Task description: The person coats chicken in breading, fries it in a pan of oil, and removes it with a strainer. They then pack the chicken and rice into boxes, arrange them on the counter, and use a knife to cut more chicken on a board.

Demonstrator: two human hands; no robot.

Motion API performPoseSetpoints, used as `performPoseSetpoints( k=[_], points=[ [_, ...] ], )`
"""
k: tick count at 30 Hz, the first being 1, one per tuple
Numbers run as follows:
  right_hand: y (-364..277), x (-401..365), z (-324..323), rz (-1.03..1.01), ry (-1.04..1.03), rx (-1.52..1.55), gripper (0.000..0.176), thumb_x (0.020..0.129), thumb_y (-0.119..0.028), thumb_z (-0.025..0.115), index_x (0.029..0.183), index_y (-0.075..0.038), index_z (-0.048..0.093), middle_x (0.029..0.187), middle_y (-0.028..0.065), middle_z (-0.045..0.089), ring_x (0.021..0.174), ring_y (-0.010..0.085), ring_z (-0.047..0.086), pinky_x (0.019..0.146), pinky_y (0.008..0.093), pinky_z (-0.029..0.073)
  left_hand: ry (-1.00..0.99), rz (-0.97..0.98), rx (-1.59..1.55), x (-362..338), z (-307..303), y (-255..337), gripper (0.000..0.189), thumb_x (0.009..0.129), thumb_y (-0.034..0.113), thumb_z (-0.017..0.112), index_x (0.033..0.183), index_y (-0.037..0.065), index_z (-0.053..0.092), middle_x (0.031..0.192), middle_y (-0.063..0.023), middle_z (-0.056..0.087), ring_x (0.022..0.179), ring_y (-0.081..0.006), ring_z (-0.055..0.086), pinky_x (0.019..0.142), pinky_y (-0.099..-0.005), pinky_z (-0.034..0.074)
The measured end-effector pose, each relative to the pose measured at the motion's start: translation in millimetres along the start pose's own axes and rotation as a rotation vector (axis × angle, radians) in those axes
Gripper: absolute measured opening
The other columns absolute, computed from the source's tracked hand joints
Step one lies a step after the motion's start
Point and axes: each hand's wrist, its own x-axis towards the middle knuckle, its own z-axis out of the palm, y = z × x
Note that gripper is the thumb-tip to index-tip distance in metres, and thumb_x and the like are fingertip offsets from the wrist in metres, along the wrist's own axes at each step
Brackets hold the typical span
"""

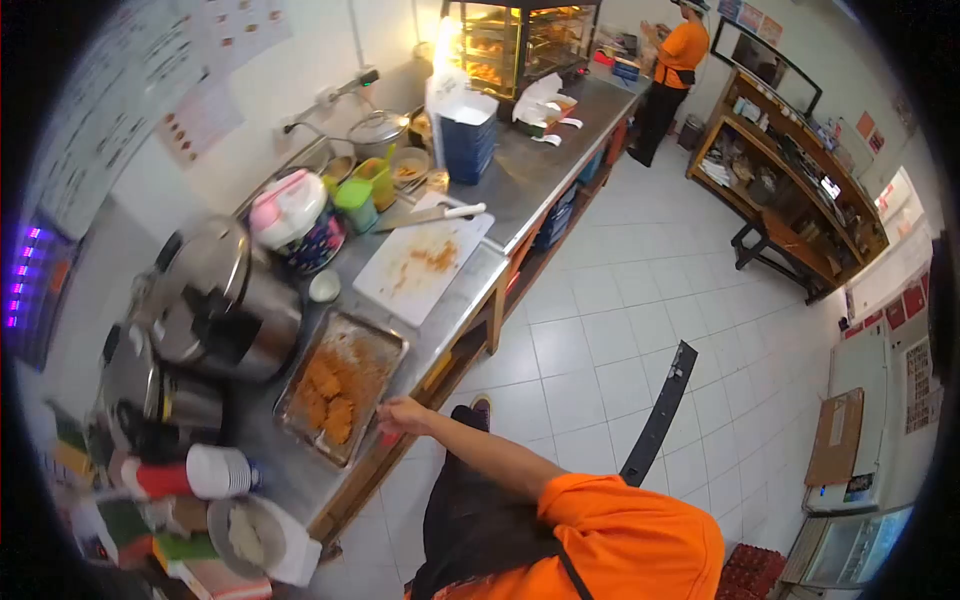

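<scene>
My right hand [402, 416] reaches in from the right, its fingers closed at the near rim of a metal tray [292, 408]. Several pieces of breaded, fried-looking food [330, 405] lie in the tray among orange crumbs. Beyond the tray is a white cutting board [385, 285] with orange crumbs and a white-handled knife [425, 217] across its far end. A small white bowl [324, 286] stands beside the board. My left hand is out of view.
Large metal pots [235, 290] line the wall side of the metal counter [480, 275]. Stacked white cups [218, 470] and a bowl [245, 535] stand at the lower left. A lit food display case [520, 50] and a person in orange [683, 60] are farther off.
</scene>
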Motion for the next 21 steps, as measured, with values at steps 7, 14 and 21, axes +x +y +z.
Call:
performPoseSetpoints(
  k=[7,14,21],
  points=[
    [-167.6,-121.8,-255.3,0.044,0.133,-0.360,0.036,0.085,-0.036,0.070,0.098,-0.002,0.066,0.096,0.0096,0.068,0.090,0.0177,0.066,0.072,0.0332,0.057,0.066,0.629,-0.002,63.4,21.2,401.5,0.032,0.093,0.029,0.054,0.079,0.002,0.063,0.065,-0.0056,0.061,0.061,-0.0157,0.056,0.058,-0.0328,0.045],
    [-221.5,-228.0,-599.3,-0.467,0.893,-0.930,0.045,0.074,-0.035,0.081,0.092,0.002,0.065,0.097,0.0143,0.069,0.086,0.0173,0.065,0.070,0.0303,0.055,-0.249,0.836,0.087,83.1,148.7,829.1,0.034,0.096,0.032,0.053,0.104,0.001,0.063,0.082,-0.0035,0.064,0.074,-0.0117,0.057,0.069,-0.0267,0.047],
    [-450.8,-227.0,-817.4,-0.222,1.044,-0.522,0.042,0.084,-0.039,0.069,0.091,0.002,0.064,0.071,0.0055,0.062,0.060,0.0118,0.059,0.048,0.0252,0.046,-0.311,0.512,-0.311,105.6,334.8,1119.6,0.035,0.095,0.038,0.053,0.109,0.006,0.057,0.095,-0.0036,0.064,0.080,-0.0113,0.059,0.070,-0.0255,0.048]
  ],
)
